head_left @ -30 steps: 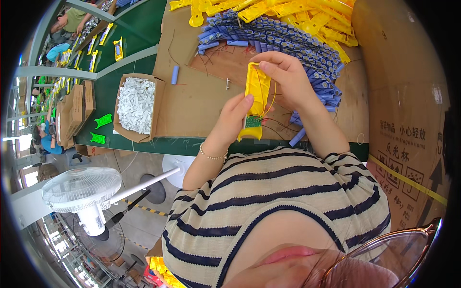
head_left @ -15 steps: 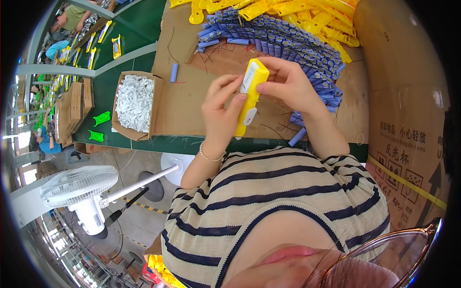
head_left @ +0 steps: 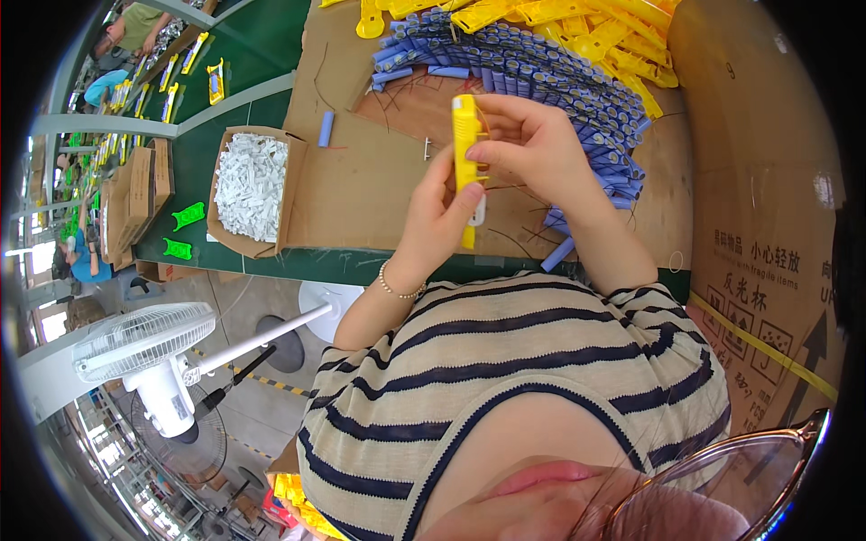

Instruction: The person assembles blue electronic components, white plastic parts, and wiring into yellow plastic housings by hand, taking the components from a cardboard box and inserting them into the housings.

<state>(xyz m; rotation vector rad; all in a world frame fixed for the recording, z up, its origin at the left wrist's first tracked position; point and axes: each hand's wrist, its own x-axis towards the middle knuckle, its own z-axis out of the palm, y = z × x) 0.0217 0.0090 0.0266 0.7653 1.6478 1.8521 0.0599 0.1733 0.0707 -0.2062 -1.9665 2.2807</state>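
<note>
Both hands hold one yellow plastic case (head_left: 465, 153) upright above the middle of the cardboard sheet (head_left: 361, 189) that covers the worktop. The left hand (head_left: 442, 212) wraps its lower half, fingers curled narrowly around it with the thumb pressed near a small pale part at its lower end. The right hand (head_left: 532, 149) pinches the upper half, fingertips closed on the case's edge. The case looks shut along its length, so it seems close to assembled, with the hands likely pressing or checking it; whether anything inside is seated cannot be told.

A lot looks left to do: a large heap of blue cylinders (head_left: 559, 81) lies along the far side of the sheet just behind the hands, and a pile of yellow case parts (head_left: 577, 22) runs along the far edge. One loose blue cylinder (head_left: 326, 129) lies toward the sheet's left edge, another (head_left: 557, 254) at the near edge. An open cardboard box of small white pieces (head_left: 250, 187) sits on the green worktop (head_left: 234, 81) at the left of the sheet. No finished cases are set aside within view
</note>
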